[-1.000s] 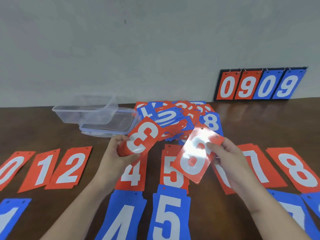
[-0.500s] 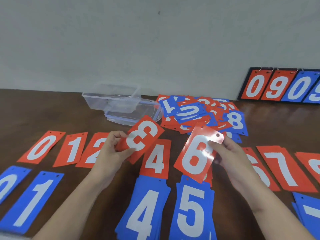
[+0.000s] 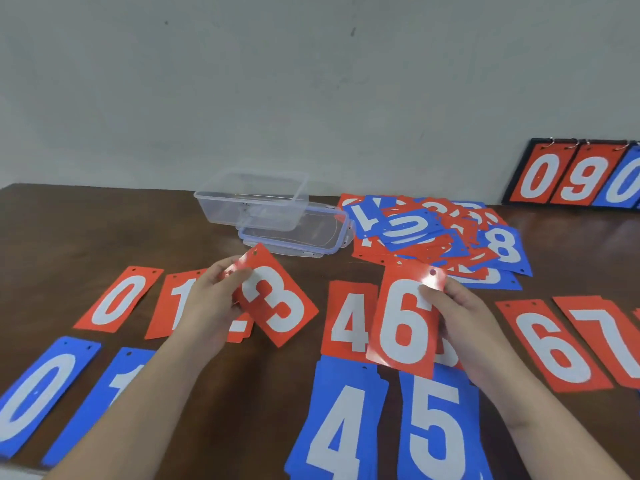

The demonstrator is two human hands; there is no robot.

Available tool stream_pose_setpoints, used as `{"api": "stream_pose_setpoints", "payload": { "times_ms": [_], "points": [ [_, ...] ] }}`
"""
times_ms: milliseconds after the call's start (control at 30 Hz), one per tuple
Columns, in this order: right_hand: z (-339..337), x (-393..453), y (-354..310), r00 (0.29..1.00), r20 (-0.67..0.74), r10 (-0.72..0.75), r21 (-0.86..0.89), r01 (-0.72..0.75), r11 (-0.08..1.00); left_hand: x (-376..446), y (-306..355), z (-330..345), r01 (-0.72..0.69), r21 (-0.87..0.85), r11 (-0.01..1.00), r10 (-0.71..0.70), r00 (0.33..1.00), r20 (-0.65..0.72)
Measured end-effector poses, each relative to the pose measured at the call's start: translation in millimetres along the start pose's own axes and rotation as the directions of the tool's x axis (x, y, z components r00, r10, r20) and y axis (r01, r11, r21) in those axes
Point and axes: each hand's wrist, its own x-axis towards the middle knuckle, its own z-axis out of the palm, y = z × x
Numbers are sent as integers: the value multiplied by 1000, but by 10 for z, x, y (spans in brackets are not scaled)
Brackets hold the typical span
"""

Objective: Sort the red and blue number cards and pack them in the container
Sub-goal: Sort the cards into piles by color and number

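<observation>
My left hand (image 3: pixel 207 306) pinches the top corner of a red 3 card (image 3: pixel 277 299), held tilted just above the table between the red 2 and red 4 cards. My right hand (image 3: pixel 464 327) holds a glossy red 6 card (image 3: pixel 405 323) by its right edge, over the red 4 (image 3: pixel 348 317) and a mostly hidden red card. Red 0 (image 3: pixel 117 299), 1, 6 (image 3: pixel 550 344) and 7 lie in a row. Blue 0 (image 3: pixel 34 400), 1, 4 (image 3: pixel 339 434) and 5 (image 3: pixel 436 431) piles lie nearer me. A clear plastic container (image 3: pixel 252 202) stands at the back.
An unsorted heap of red and blue cards (image 3: pixel 433 233) lies right of the container's lid (image 3: pixel 329 237). A ring-bound scoreboard (image 3: pixel 575 174) showing 0, 9, 0 leans on the wall at far right. The brown table's near edge is at bottom left.
My left hand has lowered the red 3 card toward the table and turned it more upright. The view has swung left, so the cards appear shifted right. My right hand still holds the 6.
</observation>
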Motion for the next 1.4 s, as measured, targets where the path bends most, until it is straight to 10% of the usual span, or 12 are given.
{"api": "stream_pose_setpoints", "payload": {
  "times_ms": [333, 700, 933, 1400],
  "points": [
    [-46, -153, 12, 993, -116, 33, -95, -44, 995, 403, -109, 293, -359, 655, 665, 225, 933, 282],
    [-592, -187, -46, 945, -328, -17, -155, -36, 987, 379, -236, 633, -508, 765, 394, 307, 858, 412],
    [-1442, -179, -71, 869, -495, -20, -206, -95, 974, 214, -267, 972, -668, 633, 391, 390, 743, 544],
    [-1777, 357, 162, 970, -207, -124, -740, -73, 668, -126, -438, 1980, -761, 553, 340, 311, 646, 697]
  ]
}}
